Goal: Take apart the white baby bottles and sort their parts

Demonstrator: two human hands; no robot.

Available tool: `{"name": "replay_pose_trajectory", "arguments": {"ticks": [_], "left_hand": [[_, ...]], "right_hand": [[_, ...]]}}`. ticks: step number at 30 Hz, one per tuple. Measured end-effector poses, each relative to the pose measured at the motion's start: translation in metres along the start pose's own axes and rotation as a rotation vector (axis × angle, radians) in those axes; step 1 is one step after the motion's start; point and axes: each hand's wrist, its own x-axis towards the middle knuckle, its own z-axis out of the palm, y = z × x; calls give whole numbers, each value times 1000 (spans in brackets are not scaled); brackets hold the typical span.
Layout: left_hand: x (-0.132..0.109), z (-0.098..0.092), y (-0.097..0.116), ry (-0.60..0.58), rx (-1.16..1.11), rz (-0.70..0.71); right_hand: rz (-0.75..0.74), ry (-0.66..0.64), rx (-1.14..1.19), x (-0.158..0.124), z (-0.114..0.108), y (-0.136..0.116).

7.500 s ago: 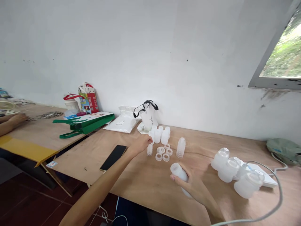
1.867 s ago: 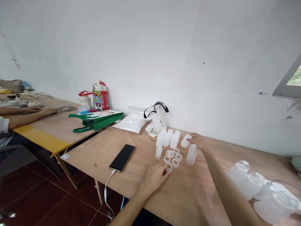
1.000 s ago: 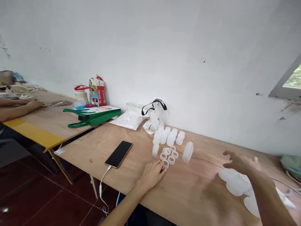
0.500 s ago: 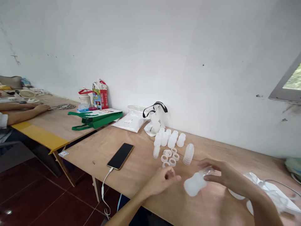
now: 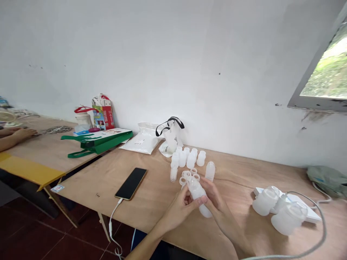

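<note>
A frosted white plastic bottle with a clear cap is held tilted between both my hands above the wooden table. My left hand grips its left side near the cap, thumb across the front. Round the other side closes my right hand, its thumb meeting the left one. Just behind the hands lie several white rings, partly hidden by the fingers. A stack of clear domed caps stands right of the rings, and a short ridged stack to their left. Several uncapped frosted bottles are grouped farther back.
Two capped bottles stand at the right beside a white flat device with a grey cable. A phone on a charging cord lies left. White packages and a green bag sit behind. Another person's hand rests at far left.
My right hand has brought the bottle leftward, and my left hand has taken hold of it too. The view has turned right, showing more of the two capped bottles and window.
</note>
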Motion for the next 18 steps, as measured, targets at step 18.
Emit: {"name": "replay_pose_trajectory", "arguments": {"ticks": [18], "left_hand": [[-3,-32,16,51,178,44]], "right_hand": [[333,-228,134,-4,11,5]]}}
